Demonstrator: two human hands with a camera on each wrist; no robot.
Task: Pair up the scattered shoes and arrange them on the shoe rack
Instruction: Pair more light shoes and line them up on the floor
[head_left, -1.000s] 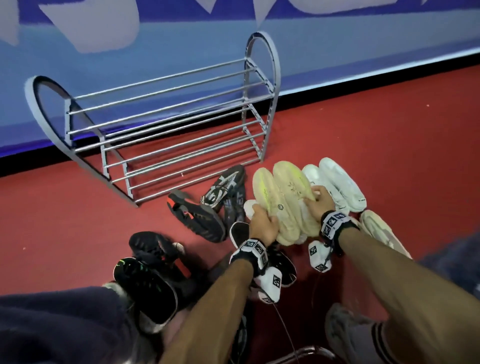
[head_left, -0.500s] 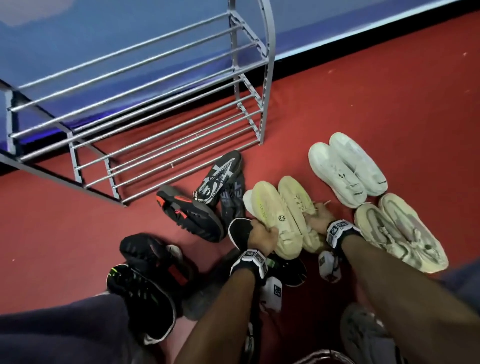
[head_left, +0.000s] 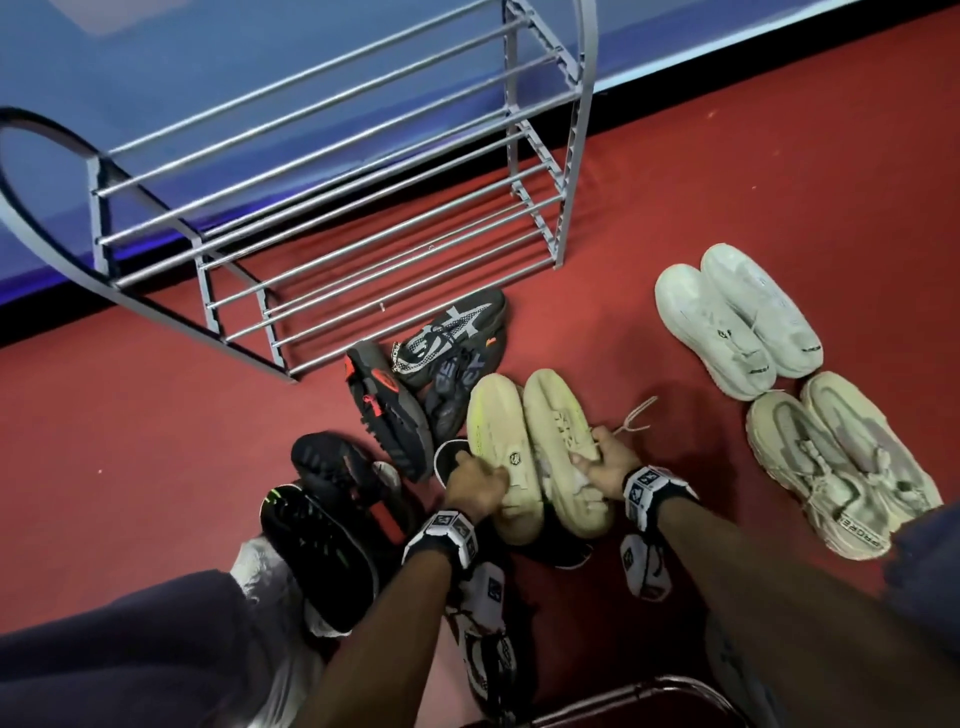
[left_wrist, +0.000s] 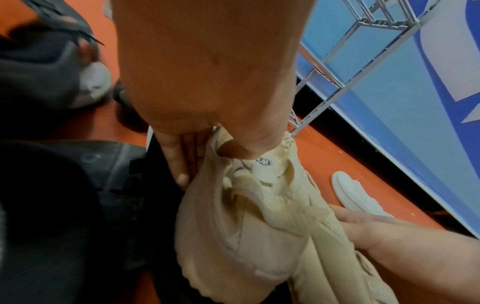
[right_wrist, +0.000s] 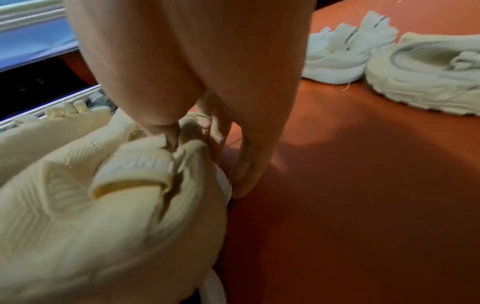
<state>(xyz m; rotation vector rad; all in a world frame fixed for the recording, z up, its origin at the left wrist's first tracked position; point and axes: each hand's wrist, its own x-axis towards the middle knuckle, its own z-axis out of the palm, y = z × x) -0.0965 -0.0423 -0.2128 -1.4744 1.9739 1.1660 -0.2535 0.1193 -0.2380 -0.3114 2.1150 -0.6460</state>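
Observation:
Two cream knit shoes lie side by side, toes pointing to the rack. My left hand (head_left: 493, 475) grips the collar of the left cream shoe (head_left: 496, 426), thumb inside the opening (left_wrist: 228, 152). My right hand (head_left: 592, 457) pinches the tongue and collar of the right cream shoe (head_left: 558, 421), as the right wrist view shows (right_wrist: 103, 205). The grey metal shoe rack (head_left: 363, 208) stands against the blue wall, and no shoes show on the bars in view. Whether the cream shoes touch the floor I cannot tell.
A white pair (head_left: 737, 322) and a beige pair (head_left: 841, 462) sit on the red floor at right. Dark shoes (head_left: 452, 338) with an orange-marked one (head_left: 387, 410) lie before the rack. Black shoes (head_left: 322, 540) lie by my left knee. A metal bar (head_left: 649, 696) crosses near me.
Both hands have drawn the cream pair back toward me, away from the white pair. The view has tilted down, and the beige pair has come into sight.

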